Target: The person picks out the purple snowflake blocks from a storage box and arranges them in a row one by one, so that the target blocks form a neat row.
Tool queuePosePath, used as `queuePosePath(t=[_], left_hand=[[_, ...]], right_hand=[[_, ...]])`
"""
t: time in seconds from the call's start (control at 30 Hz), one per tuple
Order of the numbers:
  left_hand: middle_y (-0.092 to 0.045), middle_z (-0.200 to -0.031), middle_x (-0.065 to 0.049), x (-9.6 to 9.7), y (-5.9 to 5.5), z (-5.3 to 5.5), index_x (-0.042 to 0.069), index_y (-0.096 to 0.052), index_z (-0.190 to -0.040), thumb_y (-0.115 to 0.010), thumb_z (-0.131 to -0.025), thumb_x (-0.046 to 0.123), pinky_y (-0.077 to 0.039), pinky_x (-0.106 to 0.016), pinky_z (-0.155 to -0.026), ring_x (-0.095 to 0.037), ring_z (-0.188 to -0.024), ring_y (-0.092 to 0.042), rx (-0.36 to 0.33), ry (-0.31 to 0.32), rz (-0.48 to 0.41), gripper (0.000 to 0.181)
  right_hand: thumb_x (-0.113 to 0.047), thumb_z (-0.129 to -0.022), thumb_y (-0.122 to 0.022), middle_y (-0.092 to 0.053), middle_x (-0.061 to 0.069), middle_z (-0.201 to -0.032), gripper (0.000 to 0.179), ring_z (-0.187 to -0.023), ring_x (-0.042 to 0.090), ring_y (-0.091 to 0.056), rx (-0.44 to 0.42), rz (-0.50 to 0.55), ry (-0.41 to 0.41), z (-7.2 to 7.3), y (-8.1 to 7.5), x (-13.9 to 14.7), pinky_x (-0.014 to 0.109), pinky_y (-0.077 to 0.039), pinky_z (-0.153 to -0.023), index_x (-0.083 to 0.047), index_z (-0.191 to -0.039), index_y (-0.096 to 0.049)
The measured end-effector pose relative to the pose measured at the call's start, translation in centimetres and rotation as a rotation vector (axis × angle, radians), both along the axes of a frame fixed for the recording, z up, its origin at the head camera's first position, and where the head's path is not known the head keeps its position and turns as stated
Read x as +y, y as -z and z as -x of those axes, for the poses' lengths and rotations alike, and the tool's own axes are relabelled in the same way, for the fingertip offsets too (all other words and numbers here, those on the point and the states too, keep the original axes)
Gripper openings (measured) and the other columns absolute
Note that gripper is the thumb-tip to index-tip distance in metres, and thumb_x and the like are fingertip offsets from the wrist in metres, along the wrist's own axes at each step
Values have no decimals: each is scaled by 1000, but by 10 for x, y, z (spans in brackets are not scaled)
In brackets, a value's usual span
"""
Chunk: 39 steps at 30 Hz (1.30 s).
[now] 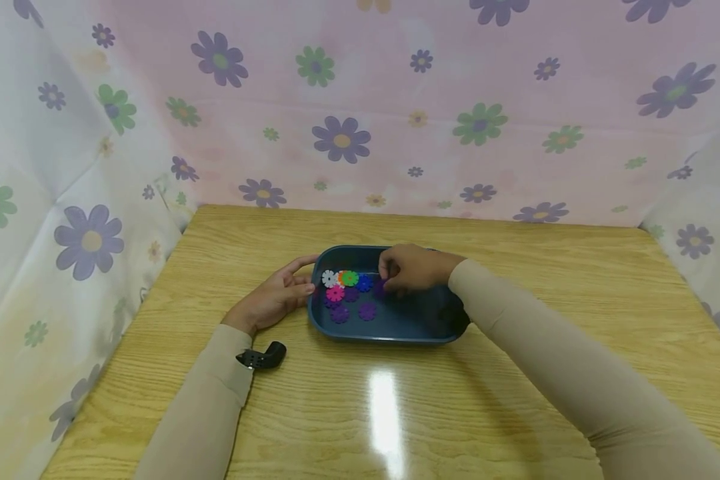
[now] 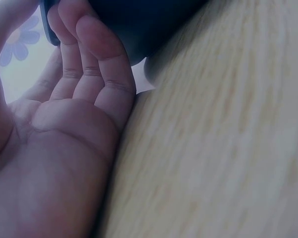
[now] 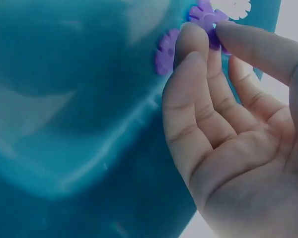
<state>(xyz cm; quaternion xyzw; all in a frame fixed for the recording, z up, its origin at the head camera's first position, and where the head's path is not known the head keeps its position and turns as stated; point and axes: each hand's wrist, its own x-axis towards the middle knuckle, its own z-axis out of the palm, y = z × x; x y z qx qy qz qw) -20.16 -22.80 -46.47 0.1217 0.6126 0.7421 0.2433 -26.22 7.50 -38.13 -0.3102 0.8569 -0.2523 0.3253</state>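
A dark blue tray [image 1: 420, 327] stands on the table with several flower-shaped plastic discs lying in its left half. My right hand [image 1: 417, 267] reaches in over the far side; thumb and fingertip pinch a purple flower-shaped disc [image 3: 206, 17]. Another purple disc [image 3: 166, 52] shows beside those fingertips in the right wrist view. At the tray's left end, my left hand [image 1: 276, 297] holds the rim, thumb at its edge and bent fingers [image 2: 102, 39] against the outer wall. White [image 1: 329, 279], pink [image 1: 335, 293], green [image 1: 350, 279] and blue [image 1: 365, 283] discs sit near the tray's far left.
Purple discs [image 1: 367, 311] lie toward the tray's near side. The wooden table [image 1: 312, 413] reaches back to a flowered pink cloth [image 1: 396, 167], with white flowered cloth at both sides. A black strap [image 1: 264, 357] sticks out from the left sleeve.
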Motion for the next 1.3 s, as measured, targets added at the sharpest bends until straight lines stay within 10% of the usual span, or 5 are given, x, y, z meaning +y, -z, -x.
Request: queuePosePath(t=[0.3, 0.67, 1.3], left_hand=[[-64, -119, -7, 0, 3, -1, 15, -25, -158, -59, -100, 6, -57, -28, -90, -13, -105, -66, -6, -8, -2, 68], [-63, -118, -7, -2, 0, -1, 16, -27, -157, -59, -100, 6, -57, -27, -88, -13, -104, -66, -21, -24, 1, 67], [-62, -122, -7, 2, -4, -3, 16, -27, -157, -57, -101, 5, -56, -26, -88, -12, -105, -65, -14, -11, 0, 65]], right_hand=[[-16, -100, -61, -67, 12, -97, 7, -89, 34, -65, 72, 135, 102, -5, -25, 41, 39, -56, -78, -10, -101, -58], [-28, -100, -63, -67, 12, -102, 20, -88, 21, -67, 207, 264, 347, -24, -42, 116, 31, -56, -76, -10, -107, -60], [-26, -104, -56, -65, 14, -108, 33, -90, 17, -69, 137, 176, 619, -62, 11, 249, 32, -59, -78, -3, -128, -52]])
